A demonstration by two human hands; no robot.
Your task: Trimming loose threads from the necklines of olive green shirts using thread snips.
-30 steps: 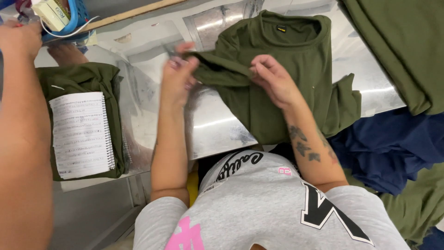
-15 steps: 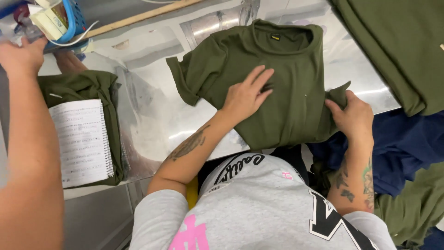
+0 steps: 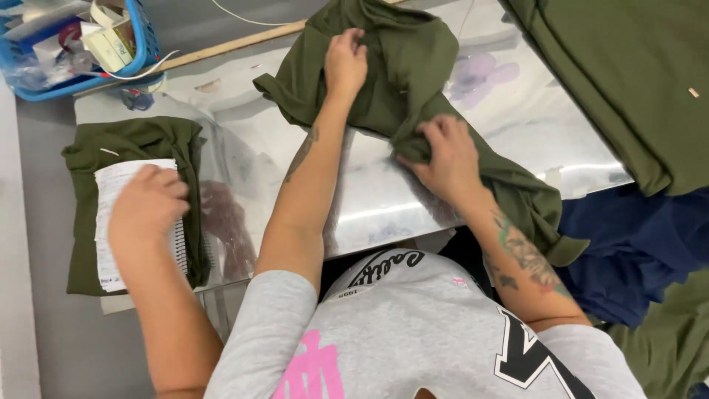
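Olive cloth: the green shirt point(image 3: 399, 66) lies bunched on the shiny surface point(image 3: 384, 199) before us.
Left hand point(image 3: 346, 63): fingers curled into its upper fold.
Right hand point(image 3: 443, 155): pinching the lower edge.
Method: we'd best pull both grips apart evenly, flattening creases.
Nearby: another person's hand point(image 3: 148, 203) on a notepad point(image 3: 107, 222).

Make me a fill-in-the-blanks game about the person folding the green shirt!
1. The left hand and the right hand both grip an olive-green ____.
2. The T-shirt lies on a shiny ____ table.
3. A co-worker's hand rests on a white notepad that lies on a folded ____ garment.
4. The basket in the far corner is coloured ____.

Missing words: T-shirt; metal; green; blue
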